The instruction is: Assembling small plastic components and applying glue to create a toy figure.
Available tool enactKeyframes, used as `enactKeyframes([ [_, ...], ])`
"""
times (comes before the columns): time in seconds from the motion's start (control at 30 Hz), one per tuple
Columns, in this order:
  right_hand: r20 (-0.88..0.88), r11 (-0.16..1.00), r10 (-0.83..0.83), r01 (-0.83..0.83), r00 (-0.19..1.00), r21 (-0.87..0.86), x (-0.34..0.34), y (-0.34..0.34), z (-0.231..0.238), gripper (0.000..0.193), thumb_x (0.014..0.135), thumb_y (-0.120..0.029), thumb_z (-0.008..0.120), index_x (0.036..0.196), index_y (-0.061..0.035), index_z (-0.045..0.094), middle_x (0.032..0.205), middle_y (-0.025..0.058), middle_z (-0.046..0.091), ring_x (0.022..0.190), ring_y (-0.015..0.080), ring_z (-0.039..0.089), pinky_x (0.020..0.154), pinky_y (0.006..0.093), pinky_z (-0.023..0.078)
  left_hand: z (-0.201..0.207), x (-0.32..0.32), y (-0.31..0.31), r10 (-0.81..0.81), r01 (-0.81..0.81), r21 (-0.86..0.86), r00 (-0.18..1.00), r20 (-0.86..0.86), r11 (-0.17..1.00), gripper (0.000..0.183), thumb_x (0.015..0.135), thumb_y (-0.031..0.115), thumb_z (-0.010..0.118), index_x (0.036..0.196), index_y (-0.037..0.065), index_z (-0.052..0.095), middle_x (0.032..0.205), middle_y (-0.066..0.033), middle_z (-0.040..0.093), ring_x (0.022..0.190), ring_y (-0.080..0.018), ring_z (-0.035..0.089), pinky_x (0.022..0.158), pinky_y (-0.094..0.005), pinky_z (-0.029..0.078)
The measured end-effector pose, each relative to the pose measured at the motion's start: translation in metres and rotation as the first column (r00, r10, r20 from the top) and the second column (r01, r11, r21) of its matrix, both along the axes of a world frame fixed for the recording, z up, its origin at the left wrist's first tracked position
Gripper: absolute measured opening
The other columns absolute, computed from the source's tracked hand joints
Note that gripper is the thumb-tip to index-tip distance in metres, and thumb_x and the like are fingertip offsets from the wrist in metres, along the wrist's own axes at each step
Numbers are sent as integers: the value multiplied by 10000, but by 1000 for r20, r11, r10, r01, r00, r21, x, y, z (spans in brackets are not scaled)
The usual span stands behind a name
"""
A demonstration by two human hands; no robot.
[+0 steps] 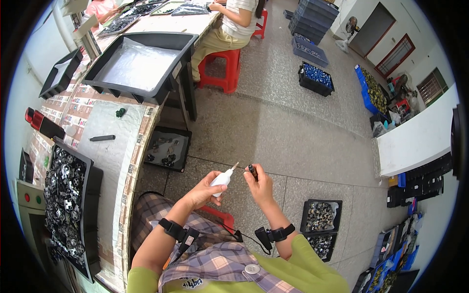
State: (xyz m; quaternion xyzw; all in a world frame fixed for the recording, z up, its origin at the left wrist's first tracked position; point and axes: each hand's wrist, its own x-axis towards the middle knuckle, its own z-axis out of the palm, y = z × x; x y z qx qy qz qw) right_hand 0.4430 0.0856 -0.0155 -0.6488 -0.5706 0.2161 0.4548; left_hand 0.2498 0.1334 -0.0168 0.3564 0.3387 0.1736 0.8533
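My left hand [206, 190] is closed round a small white squeeze bottle [222, 181], tilted so its narrow tan tip points up and to the right. My right hand [260, 187] pinches a short dark cylindrical piece [252, 170] with a brownish band, just right of the bottle's tip. A small gap separates tip and piece. Both hands are above my lap, off the bench. On the bench's pale sheet [110, 151] to my left lie a black pen-like stick [102, 138] and a small dark green part [120, 113].
A black bin of small metal and black parts [92, 210] stands on the bench at near left; a lined black tray [183, 46] is farther up. Below the bench edge sits another parts tray [186, 151]. Floor bins [338, 207] stand at right. A person [234, 24] sits ahead.
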Motion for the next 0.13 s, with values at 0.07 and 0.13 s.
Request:
enactKeyframes([
  [0.07, 10, 1000, -3, 3, 1000, -5, 1, 1, 0, 288, 847, -312, 547, 902, -33, 503, 648, 95, 560, 569, 243, 574, 512, 312, 425, 0, -2, 1, -1, 1, -21, 1000, 14, 1000, 506, 763, 237, 664, 1148, 98, 365, 829, -9, 505, 639, -108, 543, 515, -251, 512],
  [0.13, 2, 1000, -4, 4, 1000, -10, 2, 2, -6, 280, 846, -314, 550, 904, -44, 507, 677, 111, 577, 594, 239, 588, 519, 312, 428, -2, -4, 3, 1, 0, -20, 1000, 14, 1000, 541, 766, 273, 659, 1175, 129, 337, 823, -16, 510, 635, -111, 546, 551, -253, 521],
])
